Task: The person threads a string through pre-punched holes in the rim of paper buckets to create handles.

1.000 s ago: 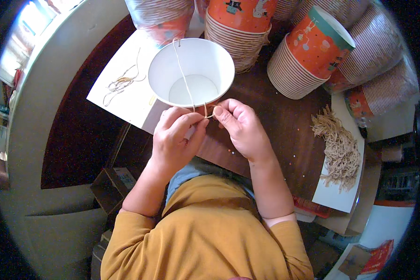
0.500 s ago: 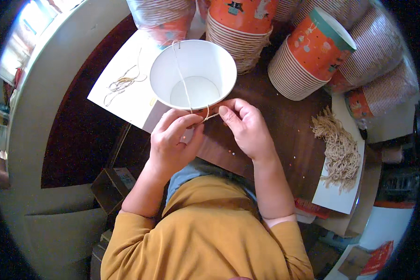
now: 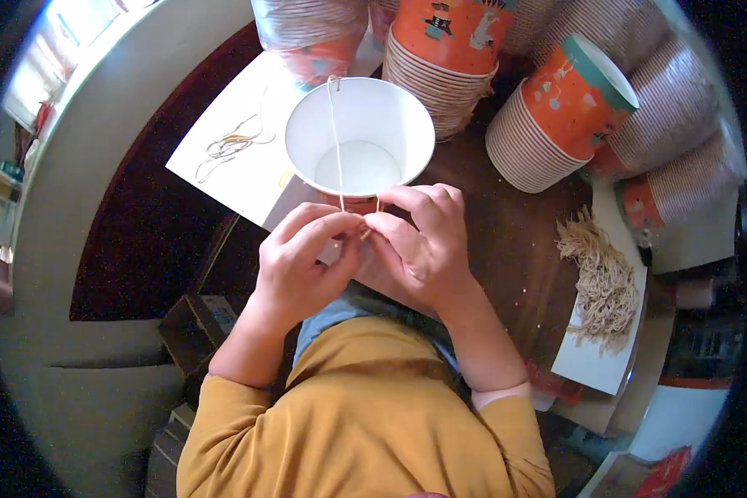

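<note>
A paper bucket [image 3: 361,158], white inside with an orange outer wall, stands on the table's near part with its mouth tipped toward me. A thin beige cord [image 3: 337,137] runs from its far rim across the opening to the near rim. In front of the near rim, my left hand [image 3: 303,253] pinches the cord between thumb and finger. Right against it, my right hand [image 3: 423,236] pinches the cord too, the fingertips of both meeting. The bit of cord between the fingertips is mostly hidden.
Nested stacks of orange paper buckets [image 3: 560,104] stand at the back and right, some in clear plastic. A bundle of cut cords [image 3: 602,286] lies on white board at the right. Several loose cords [image 3: 228,149] rest on a white sheet at left.
My right hand has moved in toward the left, and the fingertips now meet on the cord. Both hands sit slightly lower in the picture, farther from the rim.
</note>
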Tool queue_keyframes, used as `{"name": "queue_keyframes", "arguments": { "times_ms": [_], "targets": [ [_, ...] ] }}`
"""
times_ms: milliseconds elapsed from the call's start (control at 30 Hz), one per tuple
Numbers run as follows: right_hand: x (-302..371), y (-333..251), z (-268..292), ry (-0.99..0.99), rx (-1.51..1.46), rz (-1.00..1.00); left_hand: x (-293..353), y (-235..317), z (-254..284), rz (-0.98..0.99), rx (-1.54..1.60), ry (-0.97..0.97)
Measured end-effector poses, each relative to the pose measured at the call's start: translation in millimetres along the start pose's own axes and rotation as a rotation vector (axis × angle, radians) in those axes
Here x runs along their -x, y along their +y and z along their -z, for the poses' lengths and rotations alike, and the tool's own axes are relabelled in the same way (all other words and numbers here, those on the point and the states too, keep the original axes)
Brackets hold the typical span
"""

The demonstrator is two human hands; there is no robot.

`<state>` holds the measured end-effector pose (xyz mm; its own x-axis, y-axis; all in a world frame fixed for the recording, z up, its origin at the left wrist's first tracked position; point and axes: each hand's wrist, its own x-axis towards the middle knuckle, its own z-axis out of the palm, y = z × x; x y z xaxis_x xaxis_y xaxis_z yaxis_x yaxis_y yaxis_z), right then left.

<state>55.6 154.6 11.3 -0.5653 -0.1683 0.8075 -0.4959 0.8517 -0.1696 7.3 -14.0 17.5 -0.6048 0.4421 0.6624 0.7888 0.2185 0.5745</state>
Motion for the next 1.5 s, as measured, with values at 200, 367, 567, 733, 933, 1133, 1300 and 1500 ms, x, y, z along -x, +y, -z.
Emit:
{"name": "queue_keyframes", "arguments": {
  "times_ms": [200,367,567,733,933,1133,1300,1500],
  "targets": [
    [-1.5,-5.0,2.0,0.007,0.007,0.007,-16.3,8.7,26.2,-0.162,-0.177,-0.117],
    [-2.7,9.5,-1.9,0.062,0.030,-0.024,-34.8,20.5,48.5,-0.318,-0.081,-0.077],
    [-0.3,17.0,-4.9,0.050,0.009,0.016,-35.0,5.7,45.7,-0.421,-0.140,0.060],
    [-8.6,16.2,12.0,-0.179,-0.074,-0.017,-28.0,-0.3,47.6,-0.340,-0.096,0.125],
    [-37.6,62.9,13.8,-0.184,-0.039,-0.639,-13.6,-24.6,36.7,-0.196,0.281,-0.052],
    [-37.7,99.3,-0.9,-0.547,-0.548,-0.997,5.5,-50.8,43.9,-0.009,0.556,0.098],
    [-57.9,29.3,36.3,-0.026,0.289,0.044,-36.8,-70.6,64.7,0.347,0.549,0.167],
    [-74.8,4.4,74.0,0.104,0.507,0.578,-101.6,-17.3,38.5,0.195,0.774,-0.198]
  ]
}}
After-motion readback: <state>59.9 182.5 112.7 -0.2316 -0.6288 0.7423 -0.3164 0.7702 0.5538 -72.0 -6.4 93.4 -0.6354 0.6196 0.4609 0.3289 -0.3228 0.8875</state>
